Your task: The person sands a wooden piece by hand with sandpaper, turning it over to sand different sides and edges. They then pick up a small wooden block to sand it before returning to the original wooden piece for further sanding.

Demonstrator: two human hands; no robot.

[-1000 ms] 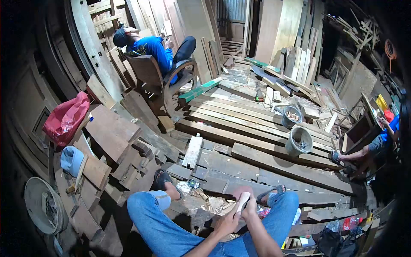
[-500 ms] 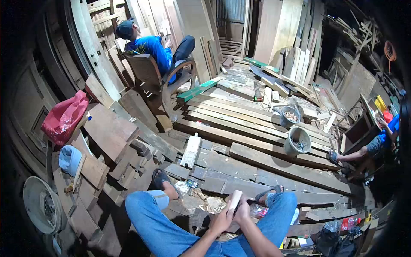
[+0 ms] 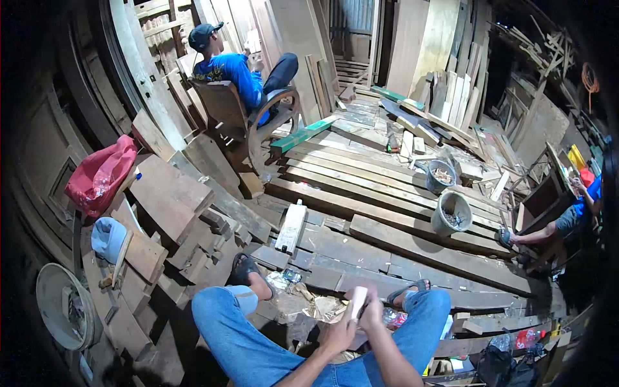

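Note:
Between my knees, my left hand (image 3: 338, 334) is closed around the lower part of a pale piece of wood (image 3: 356, 302), which points up and away from me. My right hand (image 3: 371, 312) is pressed against the right side of that piece, its fingers curled and partly blurred. Whatever lies under those fingers is hidden. Wood shavings (image 3: 325, 304) are scattered on the floor just beyond my hands. A clear plastic bottle (image 3: 391, 317) lies close to my right hand, beside my right leg.
Long planks (image 3: 361, 193) cover the floor ahead, with two buckets (image 3: 452, 215) (image 3: 440, 178) on them. A pale wooden block (image 3: 291, 227) lies nearer. One person (image 3: 235, 77) sits in a wooden chair (image 3: 222, 113); another person (image 3: 561, 226) is at the right edge. Stacked boards (image 3: 171, 197) stand left.
The wood piece has turned more upright and narrower in view. My right hand has moved slightly up along it and its fingers are now blurred. The seated person's head has lifted.

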